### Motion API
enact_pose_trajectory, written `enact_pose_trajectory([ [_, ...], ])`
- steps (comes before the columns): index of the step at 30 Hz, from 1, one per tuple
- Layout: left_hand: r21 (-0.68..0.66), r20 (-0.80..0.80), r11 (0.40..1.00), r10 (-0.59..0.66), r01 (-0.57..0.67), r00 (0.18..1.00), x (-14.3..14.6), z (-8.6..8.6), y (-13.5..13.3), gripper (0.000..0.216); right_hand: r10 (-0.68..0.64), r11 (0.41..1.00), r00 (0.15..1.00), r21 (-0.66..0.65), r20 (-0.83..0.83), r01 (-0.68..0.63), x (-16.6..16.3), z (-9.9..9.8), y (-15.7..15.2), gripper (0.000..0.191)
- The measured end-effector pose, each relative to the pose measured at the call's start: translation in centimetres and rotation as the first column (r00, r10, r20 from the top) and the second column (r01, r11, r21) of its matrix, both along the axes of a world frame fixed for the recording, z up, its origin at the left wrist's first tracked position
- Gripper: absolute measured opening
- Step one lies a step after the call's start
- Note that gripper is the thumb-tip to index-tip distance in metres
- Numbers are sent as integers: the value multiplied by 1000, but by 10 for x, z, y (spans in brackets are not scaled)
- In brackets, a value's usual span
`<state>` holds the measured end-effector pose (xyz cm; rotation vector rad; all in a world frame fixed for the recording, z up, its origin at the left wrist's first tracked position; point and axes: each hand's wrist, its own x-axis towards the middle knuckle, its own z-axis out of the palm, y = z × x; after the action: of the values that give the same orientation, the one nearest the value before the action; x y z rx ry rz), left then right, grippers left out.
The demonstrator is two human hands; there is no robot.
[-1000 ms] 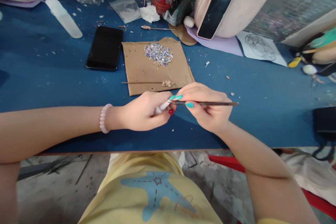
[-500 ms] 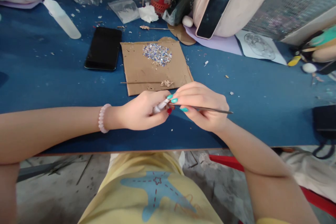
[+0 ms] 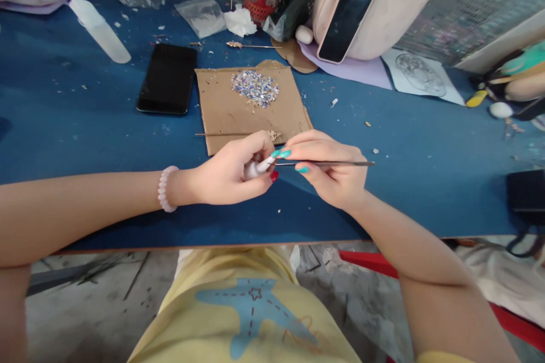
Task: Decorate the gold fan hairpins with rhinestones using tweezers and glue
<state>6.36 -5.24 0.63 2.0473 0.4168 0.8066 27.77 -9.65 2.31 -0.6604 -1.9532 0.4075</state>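
Observation:
My left hand [image 3: 232, 173] is closed around a small white tube with a narrow nozzle [image 3: 258, 168], which points up to the right. The thumb, with a red nail, presses below it. My right hand [image 3: 332, 167] has its fingertips, with turquoise nails, at the nozzle's tip. A thin dark metal rod-like tool [image 3: 340, 164] lies under those fingers, its thin end at the nozzle; its exact kind I cannot make out. Just behind my hands, a hair stick with an ornamented end [image 3: 230, 134] rests on a cardboard sheet [image 3: 221, 108]. Blue and clear rhinestones [image 3: 255, 88] are heaped on the cardboard.
Left of the cardboard lies a black phone [image 3: 168, 78], and farther left a white squeeze bottle [image 3: 100, 31]. Another hair stick [image 3: 253, 46] lies behind. At the back, a lit phone [image 3: 349, 14] leans on a pink bag [image 3: 387, 22]. A black object [image 3: 525, 195] sits at right.
My left hand has lifted slightly, its fingers now overlapping the cardboard's front edge. The tool in my right hand has turned nearer to level, and more of its thin end shows.

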Motion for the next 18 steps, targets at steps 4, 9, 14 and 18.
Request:
enact_pose_trajectory([
  [4,-33,27,999,22,-21,999,1,2,1,15,11,1000,1000,-8,-20,-11,0,3,-1,14],
  [9,-122,7,991,-52,53,999,-2,6,7,17,23,999,999,-42,-49,-25,0,4,-1,16],
  [14,-171,-10,982,-86,83,996,-4,8,10,27,15,997,997,-68,-79,-21,1,3,0,18],
  [18,-269,15,954,-136,134,991,-2,11,9,33,6,997,995,-72,-99,-14,2,0,1,18],
])
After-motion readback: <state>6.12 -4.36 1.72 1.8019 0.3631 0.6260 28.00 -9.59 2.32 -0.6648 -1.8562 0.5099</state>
